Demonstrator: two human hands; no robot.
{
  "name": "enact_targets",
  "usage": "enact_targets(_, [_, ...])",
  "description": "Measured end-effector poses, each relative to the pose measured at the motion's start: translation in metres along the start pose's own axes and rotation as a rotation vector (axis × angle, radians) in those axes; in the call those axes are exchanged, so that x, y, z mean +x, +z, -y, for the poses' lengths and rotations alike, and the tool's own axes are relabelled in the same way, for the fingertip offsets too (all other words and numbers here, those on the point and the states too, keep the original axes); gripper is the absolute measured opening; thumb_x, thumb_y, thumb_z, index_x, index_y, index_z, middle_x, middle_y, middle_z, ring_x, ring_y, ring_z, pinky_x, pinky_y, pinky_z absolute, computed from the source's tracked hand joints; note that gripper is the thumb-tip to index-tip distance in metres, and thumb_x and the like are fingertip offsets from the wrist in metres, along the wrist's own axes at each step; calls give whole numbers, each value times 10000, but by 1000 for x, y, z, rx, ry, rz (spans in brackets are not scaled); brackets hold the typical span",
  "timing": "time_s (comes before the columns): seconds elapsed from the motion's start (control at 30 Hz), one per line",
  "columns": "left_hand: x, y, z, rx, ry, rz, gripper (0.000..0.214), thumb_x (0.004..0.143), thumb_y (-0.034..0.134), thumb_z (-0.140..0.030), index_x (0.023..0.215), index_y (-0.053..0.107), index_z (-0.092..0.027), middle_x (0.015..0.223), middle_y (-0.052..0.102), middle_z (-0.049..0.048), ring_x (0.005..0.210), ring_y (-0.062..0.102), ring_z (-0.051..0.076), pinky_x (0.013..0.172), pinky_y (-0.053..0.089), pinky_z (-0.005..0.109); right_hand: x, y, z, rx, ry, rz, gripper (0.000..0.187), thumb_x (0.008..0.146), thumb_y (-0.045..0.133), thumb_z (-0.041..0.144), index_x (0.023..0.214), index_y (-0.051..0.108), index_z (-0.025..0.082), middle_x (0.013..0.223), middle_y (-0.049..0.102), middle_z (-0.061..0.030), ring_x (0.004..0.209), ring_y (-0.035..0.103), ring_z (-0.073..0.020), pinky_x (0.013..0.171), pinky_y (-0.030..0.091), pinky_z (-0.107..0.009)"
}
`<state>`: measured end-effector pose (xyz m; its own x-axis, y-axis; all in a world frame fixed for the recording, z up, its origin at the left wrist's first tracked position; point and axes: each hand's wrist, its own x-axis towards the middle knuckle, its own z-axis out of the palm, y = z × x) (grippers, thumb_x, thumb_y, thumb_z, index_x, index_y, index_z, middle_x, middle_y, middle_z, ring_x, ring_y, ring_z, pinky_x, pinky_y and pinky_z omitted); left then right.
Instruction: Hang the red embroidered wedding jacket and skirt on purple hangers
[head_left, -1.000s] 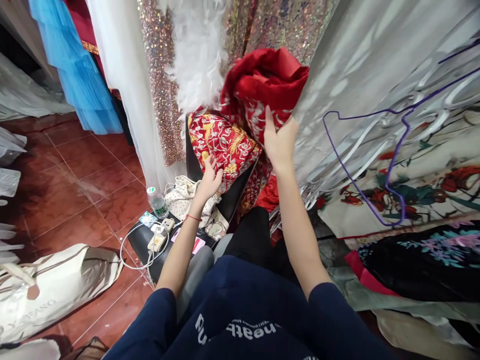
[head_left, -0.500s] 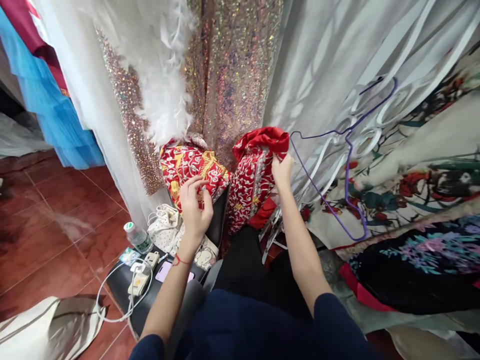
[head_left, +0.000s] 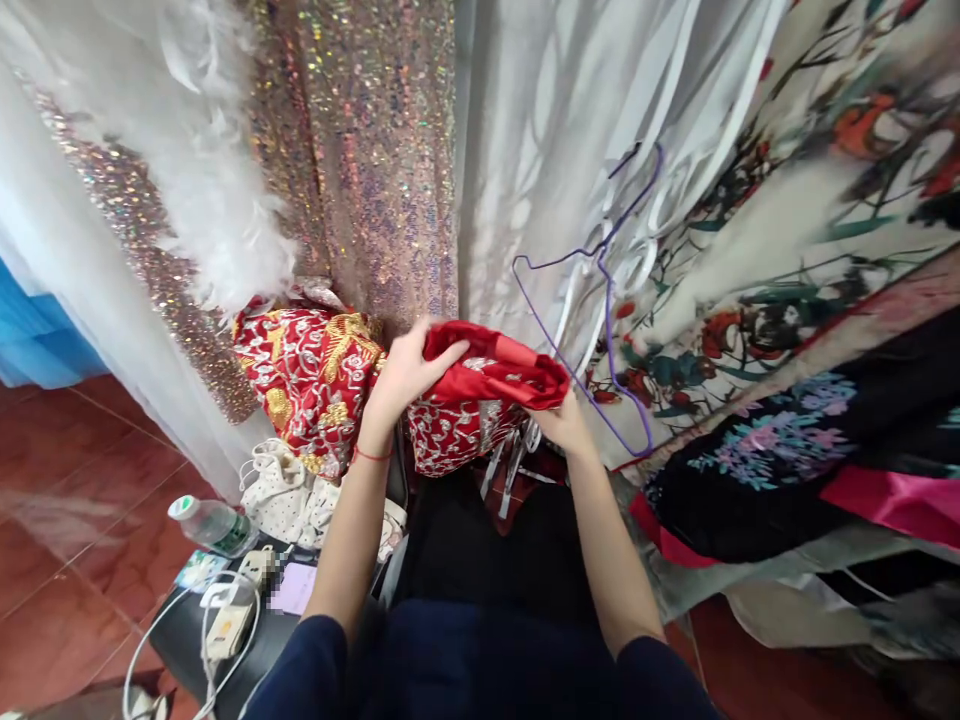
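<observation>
A red garment (head_left: 465, 435) with silver scroll embroidery is stretched between my hands above my lap. Its plain satin edge (head_left: 480, 385) forms an open, flattened loop facing me. My left hand (head_left: 409, 372) grips the loop's left end, the thumb lying along the inside. At the right end, my right hand (head_left: 564, 420) pinches the edge from below, with its fingertips partly hidden by the cloth. Left of my left hand lies another red piece with gold and silver embroidery (head_left: 307, 370), bunched on the black seat.
A purple hanger (head_left: 611, 330) and white hangers hang at right beside floral cloth (head_left: 720, 310). Sequined fabric (head_left: 375, 150) and white feathers (head_left: 240, 230) hang ahead. At left, a bottle (head_left: 214, 525), white cable and phone (head_left: 294, 588) lie on the black seat (head_left: 184, 625).
My left hand has moved right from the gold-embroidered piece and taken hold of the red garment's edge. The edge is now spread wide and turned toward me. The view has shifted right.
</observation>
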<state>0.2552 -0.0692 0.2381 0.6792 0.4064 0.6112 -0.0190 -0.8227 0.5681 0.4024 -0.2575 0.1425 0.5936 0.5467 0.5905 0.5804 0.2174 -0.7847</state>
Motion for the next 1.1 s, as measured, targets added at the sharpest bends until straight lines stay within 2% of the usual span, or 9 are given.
enact_targets(0.1, [-3,12,-4,164,-123,217,247,925,544,-379,1001,725,-229,921,757,67,894,688,233,769,468,294,-8,-1,-7,-156,105,2,377,806,696,556,867,670,185,767,726,-61,748,705,-264,748,599,-430])
enact_targets(0.27, [1,27,-19,417,-262,70,269,958,484,-369,894,708,-236,869,751,76,853,695,241,673,372,283,-7,17,5,-673,-91,-311,568,865,671,318,1368,483,132,1311,614,-240,1209,607,-346,977,498,-529])
enact_targets(0.37, [14,31,-22,476,-300,13,278,962,484,-389,928,709,-230,916,759,99,872,699,250,678,361,289,-13,27,13,-974,-511,-39,481,875,569,121,1340,532,238,1487,501,-180,1414,423,-309,1130,317,-548])
enact_targets(0.47, [26,31,-15,484,-339,-58,287,964,473,-391,930,709,-231,933,761,104,876,696,258,690,362,300,-24,24,11,-1040,-722,340,368,847,593,170,1211,618,214,1345,626,-155,1338,482,-298,1161,217,-544])
enact_targets(0.6, [37,31,0,457,-409,-174,290,960,458,-376,932,700,-220,927,749,122,878,682,289,715,370,327,-40,5,2,-1049,-532,496,419,812,618,320,1184,642,128,1308,639,-221,1349,467,-359,1167,133,-610])
enact_targets(0.7, [44,36,6,423,-435,-237,283,948,459,-361,904,690,-204,893,728,140,881,667,318,745,381,353,-50,-7,-1,-1084,-382,467,601,824,615,398,1330,570,76,1532,430,-287,1459,337,-394,1165,94,-644])
enact_targets(0.87, [55,44,6,342,-432,-314,256,924,484,-362,811,655,-208,808,693,112,830,644,295,747,388,350,-62,-4,-16,-1044,-253,339,993,813,584,694,1496,370,6,1530,376,-360,1429,362,-441,1092,268,-605])
enact_targets(1.0, [59,47,7,264,-403,-327,258,924,483,-376,794,636,-215,781,680,74,773,620,245,733,389,326,-64,12,-43,-946,-125,248,674,978,460,460,1495,358,38,1332,614,-269,1133,607,-330,965,395,-457])
enact_targets(1.1, [61,47,14,236,-412,-314,237,923,484,-369,814,632,-220,808,684,73,779,619,246,741,399,332,-62,15,-59,-946,-6,235,508,972,436,277,1412,434,23,1113,701,-209,890,630,-278,863,408,-416])
